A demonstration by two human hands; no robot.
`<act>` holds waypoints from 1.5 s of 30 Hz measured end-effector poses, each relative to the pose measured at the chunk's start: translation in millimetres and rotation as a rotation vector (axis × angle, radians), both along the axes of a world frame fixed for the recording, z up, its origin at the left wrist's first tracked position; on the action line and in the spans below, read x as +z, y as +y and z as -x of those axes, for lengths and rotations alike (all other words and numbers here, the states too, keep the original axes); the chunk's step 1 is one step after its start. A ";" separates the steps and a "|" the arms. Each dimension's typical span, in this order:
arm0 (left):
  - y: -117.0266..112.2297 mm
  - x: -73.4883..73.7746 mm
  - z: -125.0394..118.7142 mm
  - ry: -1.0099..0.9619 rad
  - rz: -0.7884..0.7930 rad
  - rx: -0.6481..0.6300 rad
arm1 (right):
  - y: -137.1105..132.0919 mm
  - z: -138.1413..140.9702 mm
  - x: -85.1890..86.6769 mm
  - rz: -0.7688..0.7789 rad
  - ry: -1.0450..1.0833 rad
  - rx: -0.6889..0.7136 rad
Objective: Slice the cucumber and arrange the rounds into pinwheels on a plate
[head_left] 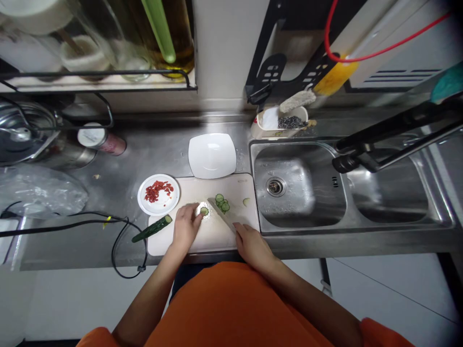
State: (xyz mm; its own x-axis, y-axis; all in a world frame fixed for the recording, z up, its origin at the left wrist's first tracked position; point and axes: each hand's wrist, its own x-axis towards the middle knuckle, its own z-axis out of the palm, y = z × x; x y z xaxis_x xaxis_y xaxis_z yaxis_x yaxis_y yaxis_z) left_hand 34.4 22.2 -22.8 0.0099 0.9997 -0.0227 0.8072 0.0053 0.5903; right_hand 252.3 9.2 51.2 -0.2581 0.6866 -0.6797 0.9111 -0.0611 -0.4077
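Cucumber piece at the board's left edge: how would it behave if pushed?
The cucumber piece is long and round, so it would probably roll. It bridges the cutting board edge without sagging, so likely stiff. Smooth skin may be slippery.

home kitchen: steel sink point(300, 185), cutting board point(202, 231)

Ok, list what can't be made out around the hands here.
Head view: knife handle, hidden in the right hand.
Head view: cucumber piece, mostly covered by fingers of the left hand.
Head view: red bits on the round plate, too small to identify.
Head view: shelf jars, blurred, cut by the top edge.
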 end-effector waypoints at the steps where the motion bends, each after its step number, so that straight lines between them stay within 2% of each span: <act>1: -4.7 -2.1 -1.8 0.030 -0.006 0.025 | 0.5 1.2 0.0 -0.002 -0.010 0.006; 7: -11.6 -16.2 -9.1 0.045 -0.037 0.079 | 2.2 7.0 -0.6 0.017 -0.078 0.056; 11: -7.0 -19.8 -4.6 -0.026 -0.054 0.043 | 6.5 12.2 0.5 0.031 -0.128 0.103; 14: -6.0 -20.0 -0.5 -0.041 -0.050 0.020 | 9.0 14.8 1.7 0.049 -0.173 0.152; 22: -8.9 -18.0 -4.4 -0.027 -0.036 0.108 | 1.2 20.9 13.8 0.080 -0.163 0.234; 30: -9.1 -19.1 -5.7 -0.048 -0.020 0.129 | 4.6 26.6 18.6 0.156 -0.177 0.215; 45: -8.2 -15.9 -6.0 -0.038 -0.012 0.117 | 4.6 33.2 20.7 0.162 -0.185 0.195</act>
